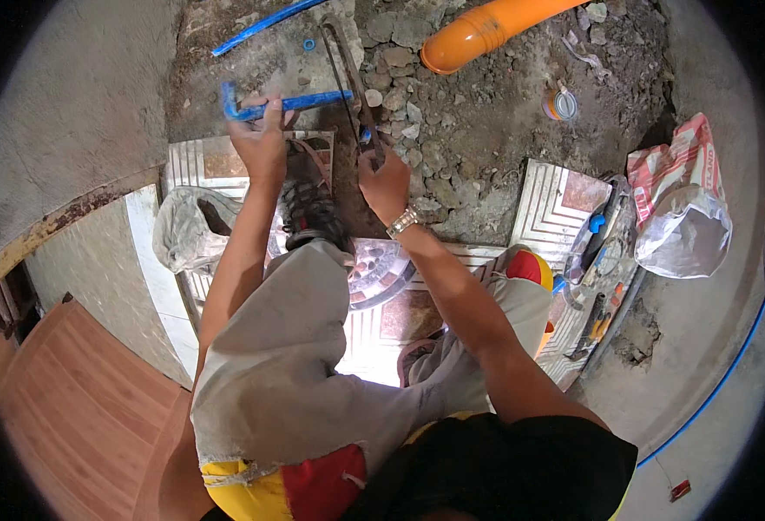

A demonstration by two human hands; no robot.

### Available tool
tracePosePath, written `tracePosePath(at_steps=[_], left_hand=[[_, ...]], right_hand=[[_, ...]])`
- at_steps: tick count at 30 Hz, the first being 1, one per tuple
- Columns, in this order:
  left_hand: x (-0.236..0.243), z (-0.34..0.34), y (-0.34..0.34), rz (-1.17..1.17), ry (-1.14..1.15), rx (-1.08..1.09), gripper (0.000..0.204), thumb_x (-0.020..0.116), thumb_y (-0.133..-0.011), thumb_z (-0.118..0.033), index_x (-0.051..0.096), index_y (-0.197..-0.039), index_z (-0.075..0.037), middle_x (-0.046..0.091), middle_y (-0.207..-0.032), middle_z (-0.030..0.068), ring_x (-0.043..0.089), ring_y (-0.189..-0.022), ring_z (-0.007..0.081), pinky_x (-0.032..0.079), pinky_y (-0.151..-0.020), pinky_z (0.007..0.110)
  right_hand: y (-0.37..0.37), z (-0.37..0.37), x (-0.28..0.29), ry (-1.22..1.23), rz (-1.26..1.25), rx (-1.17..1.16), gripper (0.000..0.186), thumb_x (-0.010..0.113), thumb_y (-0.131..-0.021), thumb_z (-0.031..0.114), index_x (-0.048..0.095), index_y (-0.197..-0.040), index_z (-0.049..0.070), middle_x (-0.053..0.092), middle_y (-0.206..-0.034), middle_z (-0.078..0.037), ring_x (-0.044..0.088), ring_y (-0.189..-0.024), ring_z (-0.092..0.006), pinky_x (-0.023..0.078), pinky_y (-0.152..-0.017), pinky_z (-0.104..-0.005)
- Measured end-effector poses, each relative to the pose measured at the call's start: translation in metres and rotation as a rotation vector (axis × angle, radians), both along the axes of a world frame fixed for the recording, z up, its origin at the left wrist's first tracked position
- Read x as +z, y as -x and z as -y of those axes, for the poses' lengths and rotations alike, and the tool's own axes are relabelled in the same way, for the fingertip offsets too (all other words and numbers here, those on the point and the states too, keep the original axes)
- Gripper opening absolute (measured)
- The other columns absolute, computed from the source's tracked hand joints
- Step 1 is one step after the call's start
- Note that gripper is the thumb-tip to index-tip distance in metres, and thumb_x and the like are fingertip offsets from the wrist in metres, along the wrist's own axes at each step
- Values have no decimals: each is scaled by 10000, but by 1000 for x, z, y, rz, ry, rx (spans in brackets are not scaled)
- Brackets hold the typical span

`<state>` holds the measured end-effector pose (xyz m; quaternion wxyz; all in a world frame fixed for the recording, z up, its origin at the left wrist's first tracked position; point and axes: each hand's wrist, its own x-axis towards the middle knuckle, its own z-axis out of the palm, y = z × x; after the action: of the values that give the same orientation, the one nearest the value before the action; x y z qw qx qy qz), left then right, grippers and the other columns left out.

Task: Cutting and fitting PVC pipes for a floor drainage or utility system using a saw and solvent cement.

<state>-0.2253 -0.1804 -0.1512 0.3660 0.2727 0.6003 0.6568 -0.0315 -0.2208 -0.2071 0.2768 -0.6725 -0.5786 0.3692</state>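
Blue pipe (300, 102) sits pinned under my left hand (261, 139), fingers pressing it, while my right hand (385, 182) grips the hacksaw (348, 74).

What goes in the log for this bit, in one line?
left hand: holds blue pipe | right hand: grips hacksaw across pipe | foot braces pipe

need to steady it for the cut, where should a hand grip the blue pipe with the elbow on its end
Grip the straight run of the blue pipe between its elbow and the hacksaw, pressing down from above as the left hand does. It lies flat across the ground; the right hand holds the saw handle.
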Motion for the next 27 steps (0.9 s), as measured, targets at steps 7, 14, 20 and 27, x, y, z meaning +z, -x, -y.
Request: tracePosePath(at_steps=[7,14,20,27], left_hand=[[-11,-6,5,16,9,49,260,672,-939,-61,471,-1099,-27,624,-1067,136,662,-985,236,627,-791,415],[-10,-3,6,30,29,90,261,678,-933,-61,468,-1083,-22,622,-1044,138,660,-933,222,632,-791,425],[-14,-4,10,10,50,153,241,662,-932,-38,474,-1080,-13,601,-1022,128,643,-890,199,639,-735,390],[-7,-11,1,-58,85,207,204,636,-937,-17,473,-1058,7,585,-1010,126,636,-842,176,643,-686,340]], right_hand=[[5,-30,-3,50,-54,9,275,615,-880,243,664,-931,-22,655,-715,-257,655,-712,-448,512,-668,-531],[7,-28,-1,47,-99,-9,263,619,-880,224,650,-884,-37,634,-657,-245,640,-658,-441,501,-637,-537],[20,0,5,-17,5,54,243,633,-874,226,642,-895,-16,621,-630,-238,643,-650,-436,511,-651,-534],[20,-5,14,16,-30,-13,257,626,-876,235,640,-921,-18,642,-686,-268,656,-688,-449,516,-665,-524]])
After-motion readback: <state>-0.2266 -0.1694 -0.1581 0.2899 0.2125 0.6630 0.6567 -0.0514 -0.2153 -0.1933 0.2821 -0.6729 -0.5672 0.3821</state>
